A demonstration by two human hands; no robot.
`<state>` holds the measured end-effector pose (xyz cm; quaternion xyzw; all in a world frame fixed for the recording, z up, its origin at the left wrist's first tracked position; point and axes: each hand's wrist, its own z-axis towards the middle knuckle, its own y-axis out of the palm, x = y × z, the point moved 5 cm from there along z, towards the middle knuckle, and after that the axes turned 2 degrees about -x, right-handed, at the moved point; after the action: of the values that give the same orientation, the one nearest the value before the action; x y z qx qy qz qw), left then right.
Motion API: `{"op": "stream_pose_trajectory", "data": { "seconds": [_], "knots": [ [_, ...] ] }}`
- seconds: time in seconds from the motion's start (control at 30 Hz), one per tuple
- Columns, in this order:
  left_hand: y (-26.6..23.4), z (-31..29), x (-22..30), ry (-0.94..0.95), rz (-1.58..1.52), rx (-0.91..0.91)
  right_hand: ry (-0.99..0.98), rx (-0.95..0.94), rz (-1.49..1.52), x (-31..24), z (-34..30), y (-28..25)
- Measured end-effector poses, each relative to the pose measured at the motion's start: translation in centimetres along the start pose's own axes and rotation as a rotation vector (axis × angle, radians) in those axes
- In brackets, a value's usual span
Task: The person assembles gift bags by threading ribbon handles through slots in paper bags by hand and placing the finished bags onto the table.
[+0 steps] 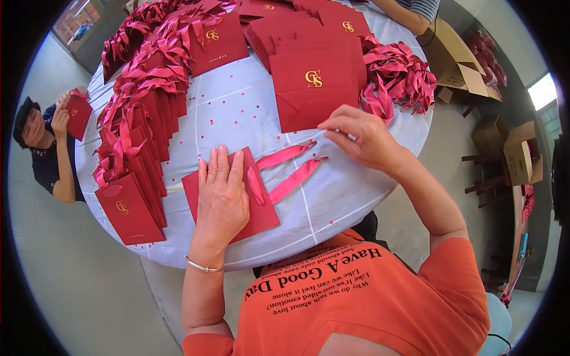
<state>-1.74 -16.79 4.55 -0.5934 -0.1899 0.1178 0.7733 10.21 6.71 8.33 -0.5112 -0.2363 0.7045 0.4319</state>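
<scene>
My left hand (222, 199) lies flat on a red paper gift bag (264, 218), its fingers stretched out and pressing the bag to the table. A pink ribbon handle (294, 180) is threaded through the bag's right edge, and its two loose ends trail to the right. Just beyond those ends my right hand (362, 139) hovers over the table with fingers loosely bent and slightly apart. Nothing shows between its fingertips. Close beside it is a stack of flat red bags (297, 104) with gold lettering.
A bundle of pink ribbons (401, 77) lies right of the stack. Finished bags with ribbons (133, 204) line the left side of the round, white-covered table (237, 127). Red paper dots are scattered about. Another person (50, 142) holds a bag at far left; cardboard boxes (510, 154) stand right.
</scene>
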Motion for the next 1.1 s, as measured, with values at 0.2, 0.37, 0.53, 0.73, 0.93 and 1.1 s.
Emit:
{"op": "stream_pose_trajectory", "data": {
  "seconds": [0.2, 0.37, 0.53, 0.73, 0.93, 1.1],
  "knots": [
    [-1.9, -0.1, 0.9, 0.038, 0.044, 0.139, -0.114, -0.159, 0.001, -1.5, -1.4, 1.4],
    [-3.8, -2.1, 3.4, 0.122, -0.154, 0.098, -0.144, -0.196, -0.08, -2.0, -0.8, 1.8],
    [-2.4, -3.3, 5.4, 0.099, 0.01, -0.195, 0.215, -0.339, 0.544, -3.0, 0.4, 0.4],
    [-3.1, -2.6, 5.6, -0.002, -0.094, -0.061, 0.206, -0.349, 1.106, -8.8, 3.6, 0.4],
    [-7.3, -1.7, 3.3, -0.173, -0.278, 0.079, 0.043, -0.291, 1.371, -11.6, 8.3, 0.2],
    [-10.6, -0.2, 0.2, -0.192, -0.416, 0.329, -0.121, -0.145, 1.285, -10.4, 8.6, -0.3]
  ]
}}
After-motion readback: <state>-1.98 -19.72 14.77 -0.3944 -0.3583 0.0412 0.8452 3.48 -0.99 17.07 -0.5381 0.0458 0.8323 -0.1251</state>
